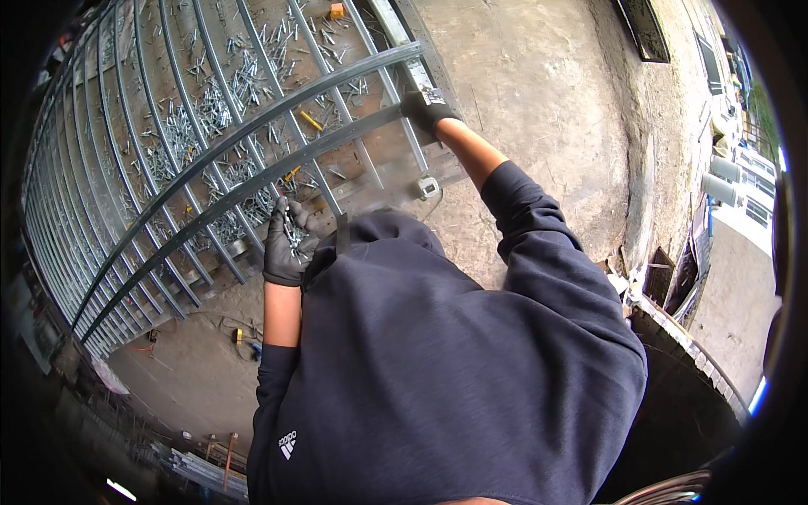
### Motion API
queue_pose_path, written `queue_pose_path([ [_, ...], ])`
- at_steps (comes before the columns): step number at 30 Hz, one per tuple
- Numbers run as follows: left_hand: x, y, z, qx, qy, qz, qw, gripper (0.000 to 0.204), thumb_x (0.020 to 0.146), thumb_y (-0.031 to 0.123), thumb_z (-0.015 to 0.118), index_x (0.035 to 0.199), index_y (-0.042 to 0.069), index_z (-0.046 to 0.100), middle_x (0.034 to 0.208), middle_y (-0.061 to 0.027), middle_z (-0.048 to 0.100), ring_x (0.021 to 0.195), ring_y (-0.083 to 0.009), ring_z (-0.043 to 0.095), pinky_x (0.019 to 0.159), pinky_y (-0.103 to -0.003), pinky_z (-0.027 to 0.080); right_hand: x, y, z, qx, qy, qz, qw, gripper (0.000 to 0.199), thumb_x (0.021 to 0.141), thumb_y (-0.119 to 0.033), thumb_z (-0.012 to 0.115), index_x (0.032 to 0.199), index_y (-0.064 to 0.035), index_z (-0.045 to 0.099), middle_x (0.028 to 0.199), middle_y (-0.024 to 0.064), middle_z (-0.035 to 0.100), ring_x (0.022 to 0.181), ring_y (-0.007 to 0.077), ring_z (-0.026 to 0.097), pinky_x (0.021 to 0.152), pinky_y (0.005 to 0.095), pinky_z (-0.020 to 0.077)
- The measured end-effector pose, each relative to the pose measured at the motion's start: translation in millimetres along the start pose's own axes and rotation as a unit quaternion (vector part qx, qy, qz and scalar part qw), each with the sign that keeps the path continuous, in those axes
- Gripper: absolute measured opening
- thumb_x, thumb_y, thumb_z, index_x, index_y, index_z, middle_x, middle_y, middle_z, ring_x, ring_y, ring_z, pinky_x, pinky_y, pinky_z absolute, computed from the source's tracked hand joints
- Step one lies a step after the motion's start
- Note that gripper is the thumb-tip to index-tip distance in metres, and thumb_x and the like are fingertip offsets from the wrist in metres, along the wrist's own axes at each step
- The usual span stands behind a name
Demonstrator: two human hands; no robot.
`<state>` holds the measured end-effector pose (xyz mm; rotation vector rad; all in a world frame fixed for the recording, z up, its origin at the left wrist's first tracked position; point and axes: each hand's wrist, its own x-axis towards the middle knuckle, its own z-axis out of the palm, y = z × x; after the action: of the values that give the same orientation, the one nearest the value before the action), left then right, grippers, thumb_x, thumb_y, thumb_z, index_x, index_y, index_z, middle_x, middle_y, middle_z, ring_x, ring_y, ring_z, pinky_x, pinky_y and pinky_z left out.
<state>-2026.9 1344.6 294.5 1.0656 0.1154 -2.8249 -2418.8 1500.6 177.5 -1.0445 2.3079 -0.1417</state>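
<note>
My left hand point(286, 248), in a black glove, is cupped palm up around a handful of loose silver screws point(295, 231). It is close to my body, beside the near ends of the metal bars. My right hand point(429, 109), also gloved in black, reaches forward to the corner of a slatted metal frame point(290, 88). Its closed fingers meet the end of a curved flat metal crossbar point(337, 136); what they pinch there is hidden. A second crossbar point(328, 80) runs just beyond it. More scattered screws point(223, 105) lie beneath the slats.
Among the screws are a yellow stick-like object point(310, 120) and a small orange block point(337, 11). A square tube end point(428, 187) juts out near my right arm. Concrete floor point(530, 93) stretches to the right; a yellow-and-black tool point(239, 337) lies at the lower left.
</note>
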Motion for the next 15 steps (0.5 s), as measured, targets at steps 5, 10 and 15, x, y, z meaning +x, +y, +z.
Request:
queue_pose_path([
  [5,4,-2,-9,0.009,-0.033,-0.006,0.999,0.034,0.104,0.042,0.055,0.099,0.010,0.064,0.076,-0.0033,0.056,0.075,-0.0190,0.062,0.038,-0.025,0.039,-3,-27,-19,-0.051,-0.008,-0.002,0.999,0.036,0.093,-0.021,0.049,0.119,-0.0040,0.068,0.124,0.0241,0.066,0.112,0.0412,0.066,0.097,0.0472,0.0514],
  [10,6,-2,-18,0.050,0.018,0.021,0.998,0.035,0.105,0.043,0.053,0.100,0.010,0.063,0.074,-0.0027,0.060,0.071,-0.0203,0.067,0.037,-0.026,0.041,8,-34,-4,-0.056,-0.011,-0.067,0.996,0.031,0.099,-0.027,0.042,0.109,-0.0084,0.065,0.114,0.0261,0.069,0.107,0.0438,0.066,0.094,0.0514,0.0492],
  [15,0,-3,-4,0.126,0.026,0.058,0.990,0.033,0.102,0.043,0.059,0.098,0.010,0.063,0.074,-0.0023,0.061,0.071,-0.0179,0.066,0.042,-0.025,0.045,13,-34,5,-0.093,-0.003,-0.052,0.994,0.030,0.095,-0.030,0.056,0.115,-0.0091,0.063,0.113,0.0248,0.069,0.109,0.0419,0.066,0.093,0.0497,0.0512],
])
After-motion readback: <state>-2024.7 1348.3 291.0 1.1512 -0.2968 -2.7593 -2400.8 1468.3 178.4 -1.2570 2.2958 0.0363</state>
